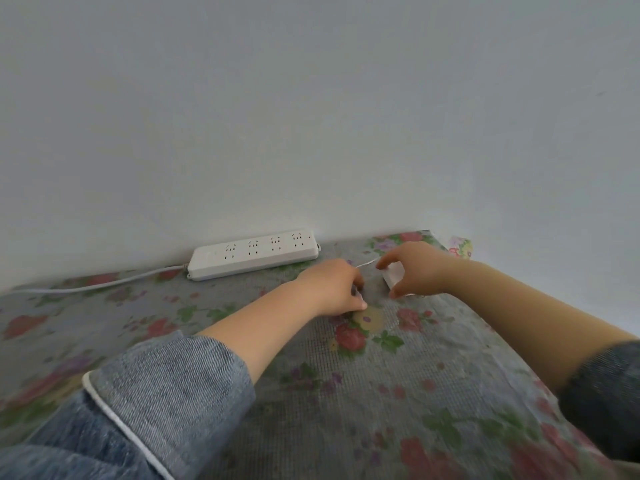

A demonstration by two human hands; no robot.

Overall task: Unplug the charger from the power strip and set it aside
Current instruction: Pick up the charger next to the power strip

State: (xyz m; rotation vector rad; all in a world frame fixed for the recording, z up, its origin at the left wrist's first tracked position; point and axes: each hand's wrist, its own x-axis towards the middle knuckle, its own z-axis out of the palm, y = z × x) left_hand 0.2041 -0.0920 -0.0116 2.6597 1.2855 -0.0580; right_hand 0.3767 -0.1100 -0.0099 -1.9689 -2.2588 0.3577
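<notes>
A white power strip (254, 255) lies against the wall with all its sockets bare and nothing plugged in. The white charger block (394, 276) rests on the floral cloth to the right of the strip, partly hidden by my right hand (414, 270), whose thumb and fingers curve around it. A thin white cable (367, 263) runs from the charger towards my left hand (334, 289), which is closed with the cable's end pinched in its fingers.
The strip's own white cord (97, 287) trails off to the left along the wall. The grey floral cloth (311, 393) covers the whole surface. A small floral object (460, 245) sits at the far right by the wall.
</notes>
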